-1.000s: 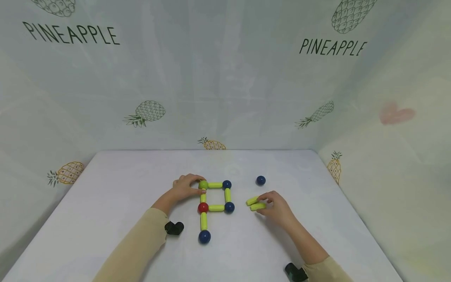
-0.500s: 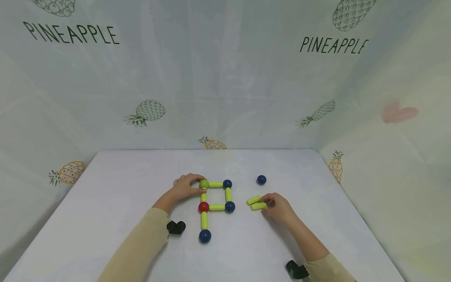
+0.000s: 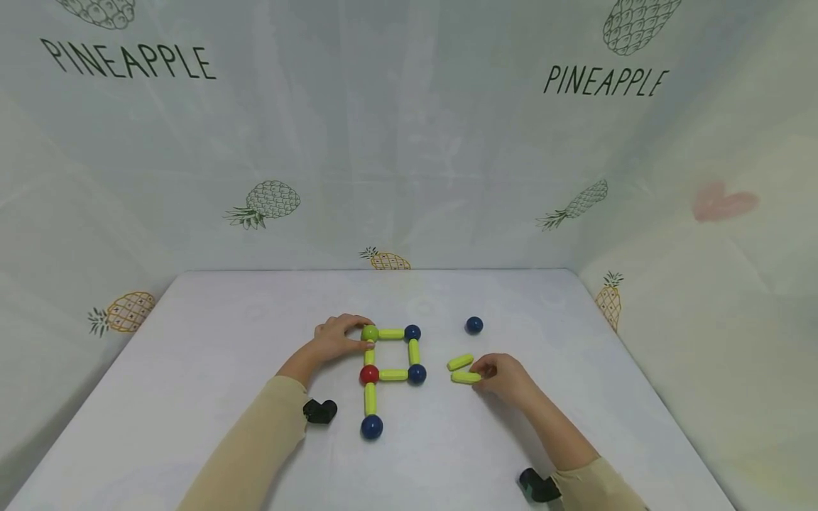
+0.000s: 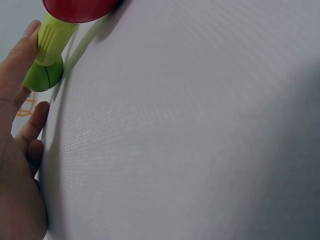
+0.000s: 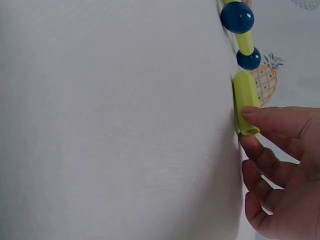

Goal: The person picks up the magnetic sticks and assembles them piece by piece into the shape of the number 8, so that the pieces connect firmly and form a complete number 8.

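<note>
A P-shaped figure of balls and lime magnetic sticks lies on the white table. My left hand holds its far-left corner, fingers at the green ball and thumb on the stick below it. In the left wrist view the thumb lies along that lime stick, near the red ball. My right hand pinches one end of a loose lime stick between thumb and finger, close to the tabletop. A second loose stick lies just beyond it, apart from the figure.
A single blue ball sits farther back, right of the figure. Blue balls form the figure's other corners and its near end. Behind the table hangs a pineapple-print cloth.
The nearer loose stick has turned slightly and shifted toward me in my right hand, opening a wider gap from the other stick. My left hand stays at the green ball.
</note>
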The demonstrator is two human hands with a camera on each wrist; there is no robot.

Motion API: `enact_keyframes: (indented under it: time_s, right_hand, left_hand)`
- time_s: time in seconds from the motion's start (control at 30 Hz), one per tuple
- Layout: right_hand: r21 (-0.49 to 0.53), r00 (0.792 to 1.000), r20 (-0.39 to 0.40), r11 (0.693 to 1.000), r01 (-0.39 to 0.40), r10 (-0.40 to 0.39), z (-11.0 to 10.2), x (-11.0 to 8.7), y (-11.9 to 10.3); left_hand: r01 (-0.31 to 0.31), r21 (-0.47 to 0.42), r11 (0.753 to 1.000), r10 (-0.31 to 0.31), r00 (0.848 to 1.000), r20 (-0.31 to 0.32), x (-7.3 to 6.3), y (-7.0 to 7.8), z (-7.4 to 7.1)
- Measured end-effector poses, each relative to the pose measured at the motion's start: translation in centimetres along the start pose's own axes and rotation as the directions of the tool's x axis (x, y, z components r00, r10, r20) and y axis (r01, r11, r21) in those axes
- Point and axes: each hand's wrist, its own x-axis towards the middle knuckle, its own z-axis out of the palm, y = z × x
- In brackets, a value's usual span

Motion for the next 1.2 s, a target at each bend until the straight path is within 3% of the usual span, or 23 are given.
enact_keyframes:
  time_s: [0.2, 0.57, 1.2]
  right_hand:
    - [0.002, 0.998, 0.054, 1.000, -0.015, 0.015, -0.3, -0.2, -0.7]
    - [0.068, 0.995, 0.095, 0.997, 0.023, -0.030, 0.3, -1.0, -2.3]
    - [0.182, 0.960, 0.212, 0.973, 0.144, -0.182, 2.8, -2.6, -4.0]
  left_hand:
    - [0.000, 0.000, 1.000, 0.000, 1.000, 0.000, -0.1, 0.1, -0.1]
    - [-0.017, 0.019, 1.000, 0.016, 1.000, 0.017, -0.2, 0.2, -0.2]
    - [-0.011, 0.047, 0.999, 0.010, 0.999, 0.031, -0.2, 0.0, -0.2]
